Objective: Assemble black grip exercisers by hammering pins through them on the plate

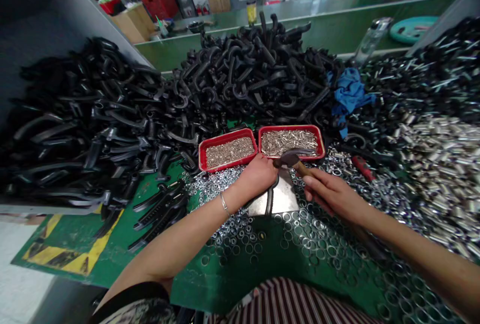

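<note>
Amid loose washers sits a metal block. At its 11 o'clock the left hand curls over a black part; whether it grips or only steadies it I cannot tell. At 2 o'clock the right hand is clenched round the hammer, its head poised above. Likely a hammering step, where a blow calls for fingers kept clear. Red trays lie at 12.
</note>
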Available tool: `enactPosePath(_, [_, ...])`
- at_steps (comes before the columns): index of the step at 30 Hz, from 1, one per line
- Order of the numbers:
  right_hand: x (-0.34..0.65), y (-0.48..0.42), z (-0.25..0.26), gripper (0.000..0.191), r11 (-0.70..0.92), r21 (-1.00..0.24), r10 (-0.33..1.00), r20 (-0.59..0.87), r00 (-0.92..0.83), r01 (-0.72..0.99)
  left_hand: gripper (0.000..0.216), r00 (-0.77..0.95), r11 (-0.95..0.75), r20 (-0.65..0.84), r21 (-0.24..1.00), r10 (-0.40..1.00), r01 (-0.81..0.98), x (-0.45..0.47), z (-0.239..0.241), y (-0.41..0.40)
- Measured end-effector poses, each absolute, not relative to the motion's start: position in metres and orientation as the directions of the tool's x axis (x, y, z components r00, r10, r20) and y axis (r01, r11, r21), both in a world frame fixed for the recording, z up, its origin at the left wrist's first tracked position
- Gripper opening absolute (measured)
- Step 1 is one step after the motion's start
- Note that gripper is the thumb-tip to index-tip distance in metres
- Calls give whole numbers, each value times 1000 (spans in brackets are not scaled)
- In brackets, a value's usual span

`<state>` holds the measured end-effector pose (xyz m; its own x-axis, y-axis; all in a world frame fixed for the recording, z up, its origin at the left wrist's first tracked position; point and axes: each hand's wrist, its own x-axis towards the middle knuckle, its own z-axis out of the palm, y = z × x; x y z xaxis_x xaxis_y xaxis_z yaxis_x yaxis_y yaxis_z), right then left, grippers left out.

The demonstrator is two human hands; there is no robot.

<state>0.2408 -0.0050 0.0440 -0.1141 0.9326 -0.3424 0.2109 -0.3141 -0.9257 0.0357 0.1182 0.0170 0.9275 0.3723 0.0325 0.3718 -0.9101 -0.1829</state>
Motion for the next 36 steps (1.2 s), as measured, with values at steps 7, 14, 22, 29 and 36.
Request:
enactPosePath(7, [246,-5,33,37,-397,-916,917,-399,-22,62,18,914,-905,-71,-190,398,380,56,27,115])
enactPosePath(14, [247,-16,24,41,-439,-897,896,-441,-43,50,18,916,-907,-19,-150,400,393,61,31,109])
enactPosePath(22, [253,-25,21,38,-434,-900,900,-435,-13,44,16,750,-735,130,362,649,573,31,18,117])
enactPosePath(29, [252,-29,12,36,-426,-905,905,-426,-5,7,13,641,-564,112,604,759,563,27,4,108])
enactPosePath(36, [254,-32,2,40,-433,-902,901,-432,-22,3,17,671,-629,58,414,739,658,40,11,108])
